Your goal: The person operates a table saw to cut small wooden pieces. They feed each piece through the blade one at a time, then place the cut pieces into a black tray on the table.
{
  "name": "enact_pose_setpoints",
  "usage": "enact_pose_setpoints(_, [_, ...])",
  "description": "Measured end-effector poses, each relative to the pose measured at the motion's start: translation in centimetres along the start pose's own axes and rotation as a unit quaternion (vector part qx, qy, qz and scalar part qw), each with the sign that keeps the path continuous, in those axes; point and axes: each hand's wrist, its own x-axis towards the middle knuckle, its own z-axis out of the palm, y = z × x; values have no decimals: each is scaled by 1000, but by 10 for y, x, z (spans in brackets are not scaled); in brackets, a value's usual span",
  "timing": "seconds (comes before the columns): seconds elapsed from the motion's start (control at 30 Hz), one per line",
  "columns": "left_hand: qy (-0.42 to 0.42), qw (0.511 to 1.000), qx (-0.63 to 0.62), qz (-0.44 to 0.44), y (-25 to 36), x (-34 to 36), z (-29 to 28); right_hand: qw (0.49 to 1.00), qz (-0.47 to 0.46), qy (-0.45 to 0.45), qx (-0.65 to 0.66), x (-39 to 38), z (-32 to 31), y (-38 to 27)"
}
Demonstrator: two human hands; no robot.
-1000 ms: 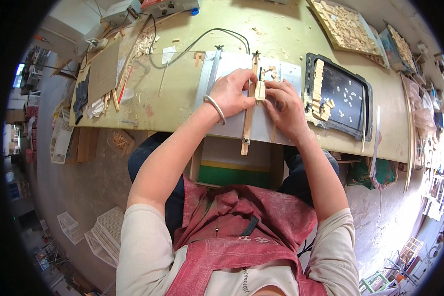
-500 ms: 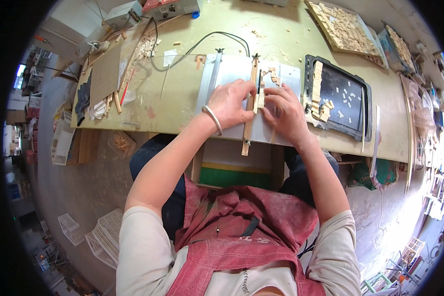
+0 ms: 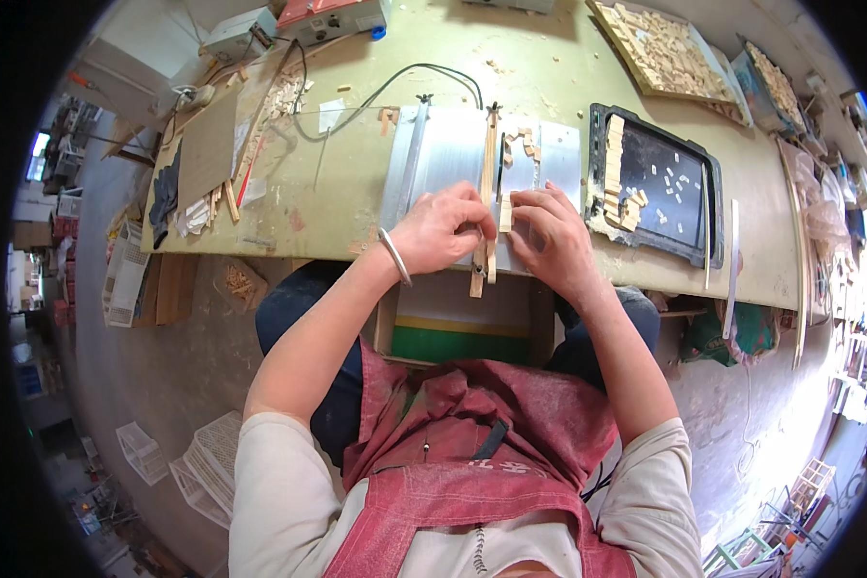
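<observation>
A metal work plate [image 3: 443, 144] lies on the table, with a long wooden guide strip [image 3: 489, 154] fixed across it. My left hand [image 3: 443, 229], a bangle on its wrist, is closed at the guide's near part. Its fingers pinch a narrow wooden strip [image 3: 491, 268] whose end sticks out towards me. My right hand [image 3: 552, 236] is curled just to the right, its fingertips at a small wooden block [image 3: 506, 214] on the plate. A thin dark line beside the guide could be a blade or a slot. Several small wood offcuts [image 3: 522, 144] lie beyond my right hand.
A black tray [image 3: 660, 193] at the right holds a row of wooden blocks [image 3: 615, 159] and small white pieces. A board heaped with blocks [image 3: 665, 48] stands far right. A black cable [image 3: 395, 82] loops behind the plate. Cardboard [image 3: 202, 144] and a dark glove [image 3: 165, 188] lie left.
My left hand has moved nearer to me along the guide, and a narrow strip now shows past its near end. My right hand has come slightly nearer too.
</observation>
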Motion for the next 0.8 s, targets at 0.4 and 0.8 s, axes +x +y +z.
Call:
enact_pose_setpoints(0.4, [62, 996, 32, -57, 9, -1, 2, 1000, -2, 22, 9, -11, 10, -23])
enact_pose_setpoints(0.8, [112, 991, 66, -26, 6, 7, 15, 998, 37, 34, -31, -13, 9, -25])
